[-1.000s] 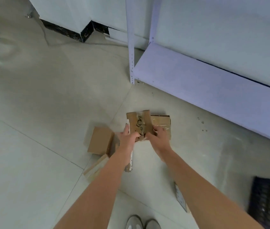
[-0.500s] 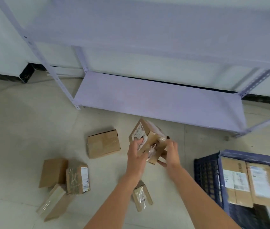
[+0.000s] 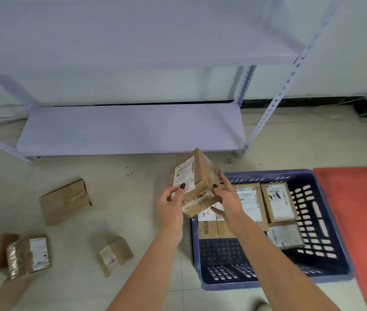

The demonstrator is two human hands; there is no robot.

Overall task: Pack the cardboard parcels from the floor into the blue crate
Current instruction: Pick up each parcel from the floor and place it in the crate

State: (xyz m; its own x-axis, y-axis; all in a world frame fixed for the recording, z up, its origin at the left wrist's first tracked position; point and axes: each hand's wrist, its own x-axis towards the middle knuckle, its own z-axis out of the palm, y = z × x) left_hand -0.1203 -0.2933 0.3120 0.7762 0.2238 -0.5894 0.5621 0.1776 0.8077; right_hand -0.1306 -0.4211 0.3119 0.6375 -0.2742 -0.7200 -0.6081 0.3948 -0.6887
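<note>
Over the 9 o'clock rim of the blue crate [image 3: 326, 278], a cardboard parcel [image 3: 197, 184] hangs tilted between both hands: the left hand [image 3: 171, 204] pinches its labelled face with curled fingers, while the right hand [image 3: 227, 198] presses its other side with straighter fingers. About 4 parcels [image 3: 278, 204] already lie in the crate's 12 o'clock half. At least 5 boxes [image 3: 65, 200] remain on the floor [image 3: 115, 182] toward 9 and 7 o'clock, so the job looks roughly half done.
</note>
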